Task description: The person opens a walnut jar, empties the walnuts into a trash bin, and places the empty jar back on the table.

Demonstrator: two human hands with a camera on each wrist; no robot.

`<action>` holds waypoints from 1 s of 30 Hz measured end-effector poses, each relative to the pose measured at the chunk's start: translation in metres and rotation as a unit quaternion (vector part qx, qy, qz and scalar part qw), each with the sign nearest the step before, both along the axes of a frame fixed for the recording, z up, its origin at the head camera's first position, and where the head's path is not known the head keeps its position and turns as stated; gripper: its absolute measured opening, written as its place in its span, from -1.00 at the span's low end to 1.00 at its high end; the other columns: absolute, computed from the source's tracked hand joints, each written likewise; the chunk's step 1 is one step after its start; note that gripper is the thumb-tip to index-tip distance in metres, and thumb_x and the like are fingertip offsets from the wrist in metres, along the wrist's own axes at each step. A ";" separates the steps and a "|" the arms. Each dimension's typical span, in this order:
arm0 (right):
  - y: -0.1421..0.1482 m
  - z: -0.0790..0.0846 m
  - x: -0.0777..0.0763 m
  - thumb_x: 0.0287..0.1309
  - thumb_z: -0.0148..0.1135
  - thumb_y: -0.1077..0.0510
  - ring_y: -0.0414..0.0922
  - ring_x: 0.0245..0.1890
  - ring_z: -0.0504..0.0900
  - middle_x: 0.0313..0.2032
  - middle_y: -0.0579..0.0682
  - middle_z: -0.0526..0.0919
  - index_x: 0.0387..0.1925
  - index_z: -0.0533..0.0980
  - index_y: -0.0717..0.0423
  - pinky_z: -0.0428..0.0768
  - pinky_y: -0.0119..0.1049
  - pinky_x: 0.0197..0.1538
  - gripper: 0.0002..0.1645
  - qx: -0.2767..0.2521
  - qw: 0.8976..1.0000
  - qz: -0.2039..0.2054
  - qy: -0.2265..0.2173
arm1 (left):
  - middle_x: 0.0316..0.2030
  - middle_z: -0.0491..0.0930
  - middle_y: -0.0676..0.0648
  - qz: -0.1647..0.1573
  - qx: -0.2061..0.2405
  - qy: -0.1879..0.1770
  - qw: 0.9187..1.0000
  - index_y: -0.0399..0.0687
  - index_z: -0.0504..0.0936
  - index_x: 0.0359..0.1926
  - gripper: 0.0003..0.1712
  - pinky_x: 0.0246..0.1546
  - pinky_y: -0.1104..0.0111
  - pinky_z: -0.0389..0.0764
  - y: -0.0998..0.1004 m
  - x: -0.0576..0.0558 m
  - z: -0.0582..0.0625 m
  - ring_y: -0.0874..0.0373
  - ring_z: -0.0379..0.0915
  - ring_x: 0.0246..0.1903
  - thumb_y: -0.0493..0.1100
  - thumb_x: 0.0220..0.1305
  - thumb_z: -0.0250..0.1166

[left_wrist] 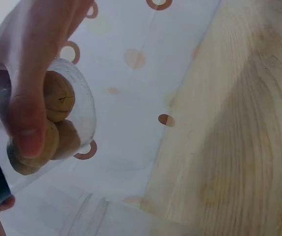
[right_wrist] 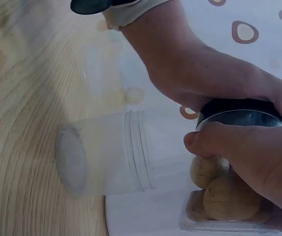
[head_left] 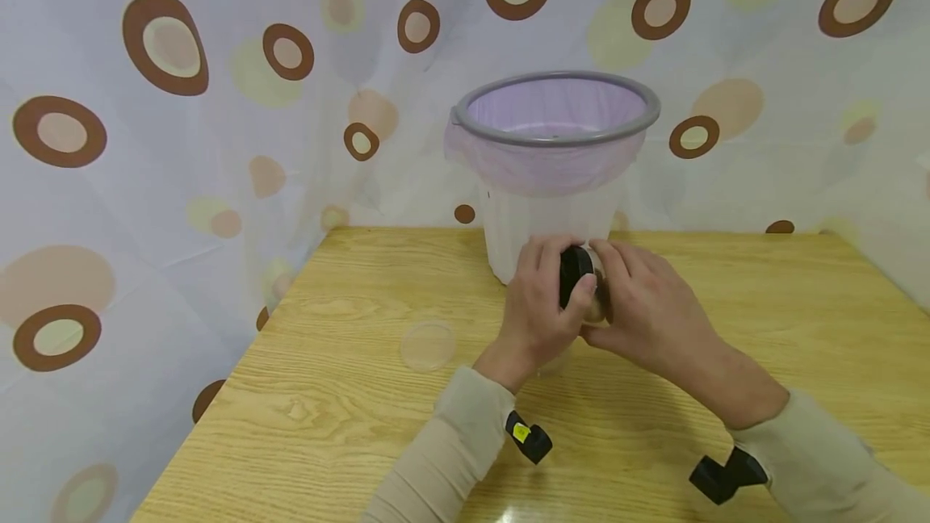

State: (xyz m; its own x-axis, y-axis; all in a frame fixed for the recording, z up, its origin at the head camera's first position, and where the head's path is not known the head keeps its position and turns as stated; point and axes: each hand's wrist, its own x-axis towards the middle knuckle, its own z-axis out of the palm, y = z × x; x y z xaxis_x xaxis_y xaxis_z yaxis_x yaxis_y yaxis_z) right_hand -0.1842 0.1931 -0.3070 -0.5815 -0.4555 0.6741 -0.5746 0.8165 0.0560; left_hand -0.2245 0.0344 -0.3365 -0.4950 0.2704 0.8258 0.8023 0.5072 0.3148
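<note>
Both hands hold a clear plastic jar [left_wrist: 87,118] of walnuts [right_wrist: 232,199] above the table, tipped on its side in the head view. My left hand [head_left: 538,297] grips its black lid [head_left: 574,271], fingers over the top and thumb on the near side. Around the clear body curls my right hand [head_left: 647,305], its thumb pressed to the wall in the left wrist view. Below them an uncapped clear jar [right_wrist: 101,160] with a threaded neck stands on the table, mostly hidden by the hands in the head view.
A clear round disc [head_left: 427,347] lies on the wooden table [head_left: 327,426], left of the hands. Behind them stands a white bin [head_left: 552,212] with a grey rim and a pinkish liner. A spotted curtain [head_left: 240,144] hangs along the back and left.
</note>
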 end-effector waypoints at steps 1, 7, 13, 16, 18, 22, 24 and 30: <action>0.000 0.000 0.000 -0.49 0.63 0.02 0.20 -0.14 0.60 -0.11 0.30 0.60 0.16 0.36 0.43 0.59 0.10 -0.06 0.11 -0.002 1.000 0.001 -0.006 | 0.02 0.46 -0.11 -0.005 0.001 0.008 1.000 -0.13 0.43 0.14 -0.46 -0.16 0.45 0.52 0.000 0.000 -0.001 0.05 0.43 -0.06 0.11 0.39 -0.16; 0.000 0.003 0.006 -0.41 0.53 0.10 -0.06 -0.41 0.47 -0.32 0.10 0.53 -0.01 0.42 0.37 0.51 -0.18 -0.34 -0.17 -0.031 0.995 0.008 -0.097 | 0.09 0.43 -0.11 -0.056 -0.004 0.054 0.997 -0.11 0.50 0.15 -0.44 0.08 0.44 0.43 0.001 0.001 -0.002 0.05 0.34 0.06 0.10 0.43 -0.21; -0.001 0.007 0.010 -0.24 0.44 0.15 -0.20 -0.47 0.42 -0.32 0.00 0.49 0.01 0.42 0.22 0.44 -0.35 -0.42 -0.32 -0.079 0.975 0.010 -0.207 | 0.10 0.46 -0.12 -0.108 0.026 0.029 0.993 -0.13 0.51 0.12 -0.48 0.14 0.39 0.43 0.001 0.000 -0.003 0.05 0.34 0.10 0.06 0.41 -0.17; -0.003 0.007 0.008 -0.27 0.42 0.14 -0.15 -0.44 0.44 -0.31 0.01 0.52 0.06 0.43 0.24 0.47 -0.29 -0.39 -0.27 -0.073 0.981 0.007 -0.178 | 0.03 0.51 -0.12 -0.109 0.075 0.014 0.991 -0.15 0.52 0.05 -0.58 0.13 0.33 0.49 0.004 0.001 -0.002 0.06 0.39 0.08 -0.02 0.40 -0.10; -0.004 0.006 0.006 -0.36 0.43 0.13 -0.10 -0.43 0.46 -0.34 0.01 0.54 0.02 0.44 0.26 0.50 -0.22 -0.38 -0.24 -0.061 0.989 0.000 -0.138 | -0.01 0.54 -0.12 -0.105 0.107 0.014 0.989 -0.16 0.52 0.01 -0.65 0.11 0.28 0.53 0.007 0.002 0.000 0.07 0.43 0.05 -0.08 0.39 -0.04; -0.005 0.006 0.003 -0.51 0.51 0.12 0.04 -0.40 0.51 -0.39 0.10 0.55 -0.05 0.43 0.35 0.56 -0.05 -0.25 -0.17 -0.024 0.999 -0.005 -0.025 | -0.07 0.55 -0.13 -0.088 0.175 -0.011 0.981 -0.16 0.54 -0.04 -0.73 0.02 0.28 0.58 0.016 0.004 0.005 0.08 0.49 -0.04 -0.13 0.39 0.01; -0.006 0.005 0.001 -0.53 0.56 0.10 0.12 -0.35 0.55 -0.35 0.18 0.56 -0.05 0.42 0.39 0.57 0.02 -0.14 -0.12 -0.008 1.000 -0.006 0.025 | -0.08 0.54 -0.13 -0.077 0.208 -0.043 0.974 -0.15 0.54 -0.05 -0.73 -0.04 0.29 0.59 0.021 0.005 0.007 0.06 0.49 -0.09 -0.13 0.40 0.00; -0.004 0.002 -0.001 -0.59 0.69 0.07 0.25 -0.13 0.57 -0.13 0.34 0.56 0.06 0.40 0.45 0.53 0.10 0.07 0.08 0.019 0.997 -0.016 0.075 | 0.02 0.48 -0.12 -0.077 0.212 -0.141 0.964 -0.12 0.48 0.06 -0.64 -0.08 0.26 0.56 0.022 0.007 0.008 -0.04 0.42 -0.06 -0.02 0.38 0.03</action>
State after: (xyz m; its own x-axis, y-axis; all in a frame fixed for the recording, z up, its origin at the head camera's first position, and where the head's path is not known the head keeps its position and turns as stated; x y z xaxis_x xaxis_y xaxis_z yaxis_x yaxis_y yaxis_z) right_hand -0.1849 0.1887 -0.3052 -0.4905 -0.4653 0.7368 -0.5318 0.8296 0.1699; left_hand -0.2171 0.0562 -0.3280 -0.6964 0.0269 0.7172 0.7105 0.1668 0.6836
